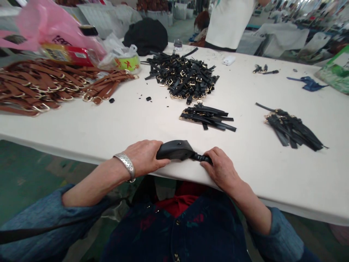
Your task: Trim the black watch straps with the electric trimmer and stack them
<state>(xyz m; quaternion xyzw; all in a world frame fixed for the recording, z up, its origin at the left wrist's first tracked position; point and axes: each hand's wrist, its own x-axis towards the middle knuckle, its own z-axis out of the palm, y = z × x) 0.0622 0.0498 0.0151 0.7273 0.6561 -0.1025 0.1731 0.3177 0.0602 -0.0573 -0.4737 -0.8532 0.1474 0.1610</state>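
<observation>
My left hand, with a silver bracelet at the wrist, is wrapped round a black handheld tool shaped somewhat like a hair clipper. The tool's narrower right end meets a short black strap. My right hand pinches that strap at its other end, the fingers covering part of it. Both hands are at the table's front edge. Just beyond them lies a small bundle of black straps with gold buckles, and a second strap bundle sits off to the right.
A large pile of black buckled straps stands mid-table. Brown straps with metal rings cover the left. Behind them are a pink bag, a red-labelled jar and a black cap. Across the white table stands a person.
</observation>
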